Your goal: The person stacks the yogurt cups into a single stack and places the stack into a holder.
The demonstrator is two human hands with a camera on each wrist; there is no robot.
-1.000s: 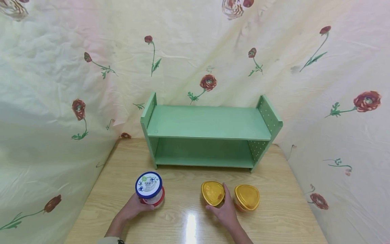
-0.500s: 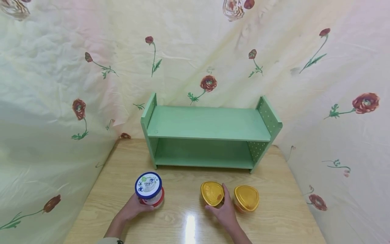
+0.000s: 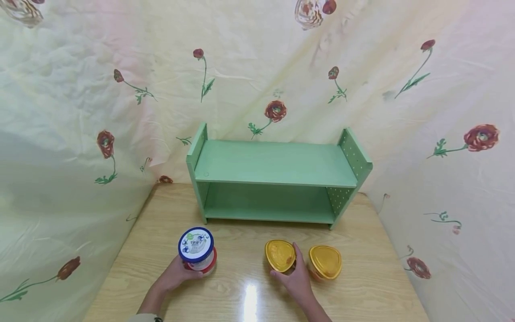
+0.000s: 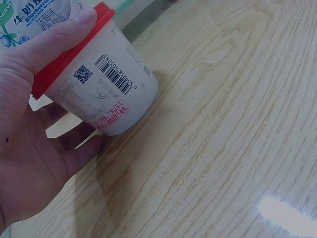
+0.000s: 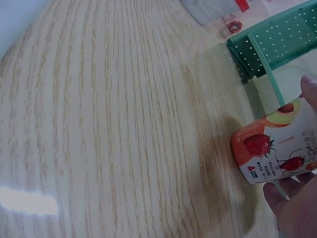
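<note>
At the left, my left hand [image 3: 179, 273] grips a white tub with a red lid [image 3: 211, 266]; its thumb lies over the lid's edge. On that lid stands a second tub with a blue-rimmed white lid [image 3: 196, 244] and blueberry print. My right hand [image 3: 297, 278] holds a cup with a gold lid [image 3: 280, 255] between thumb and fingers. In the right wrist view, strawberries are printed on this cup's side [image 5: 262, 145]. Another gold-lidded cup [image 3: 326, 261] stands just right of my right hand, untouched.
A green two-tier shelf [image 3: 273, 163] stands behind the containers on the wooden table [image 3: 237, 286]. Its raised side panels [image 3: 354, 150] have perforations. Flower-print cloth [image 3: 241, 53] hangs at the back and on both sides.
</note>
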